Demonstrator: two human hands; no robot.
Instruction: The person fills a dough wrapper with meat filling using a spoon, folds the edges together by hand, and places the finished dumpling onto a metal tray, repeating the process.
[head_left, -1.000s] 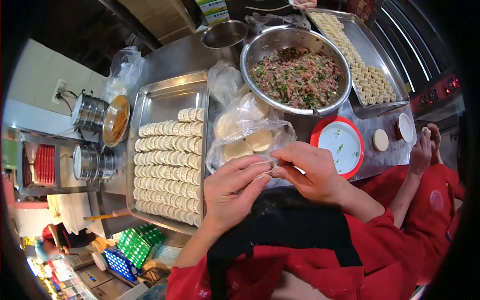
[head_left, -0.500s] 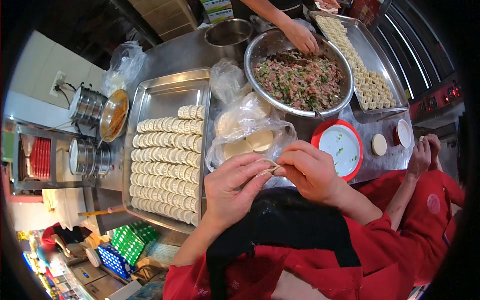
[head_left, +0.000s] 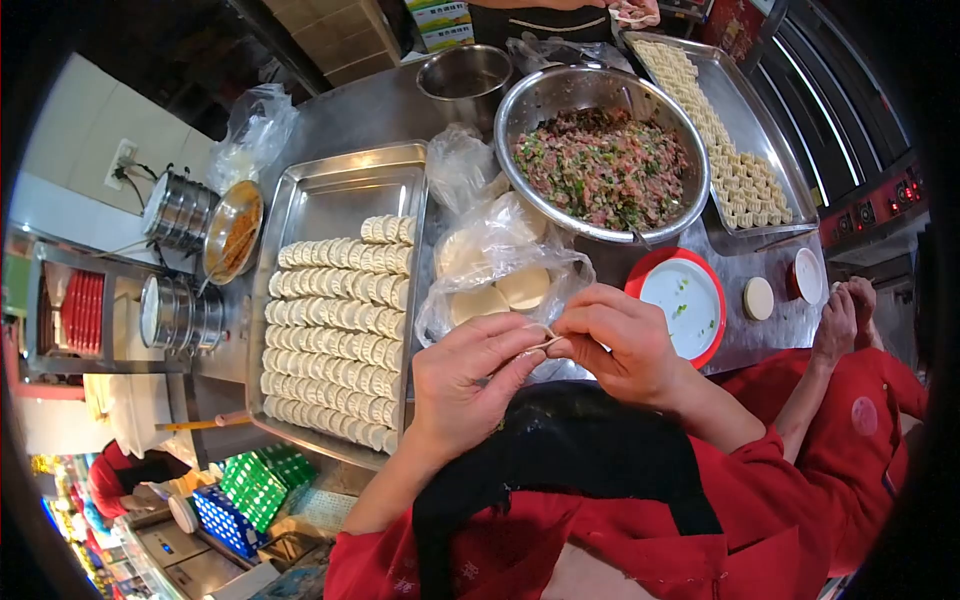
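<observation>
My left hand [head_left: 470,375] and my right hand [head_left: 625,345] meet in front of the black apron, both pinching the edge of one folded dough wrapper [head_left: 545,338]. Most of the wrapper is hidden by the fingers. Just beyond them lies a clear plastic bag [head_left: 500,240] with round pale wrappers [head_left: 523,287] inside. To the left, a metal tray [head_left: 340,177] holds several rows of pleated dumplings [head_left: 335,315]. Past the bag stands a large steel bowl [head_left: 520,150] of minced filling [head_left: 605,165].
Right of my hands are a red-rimmed plate [head_left: 683,305], a round wrapper [head_left: 758,298] and a small bowl [head_left: 807,276]. A co-worker's hands [head_left: 845,315] are at the right edge. A second dumpling tray [head_left: 745,110] is at the back right, a steel pot [head_left: 464,85] at the back.
The co-worker's hand at the back has left the filling bowl and is now near the far tray. My fingers have shifted slightly along the wrapper edge.
</observation>
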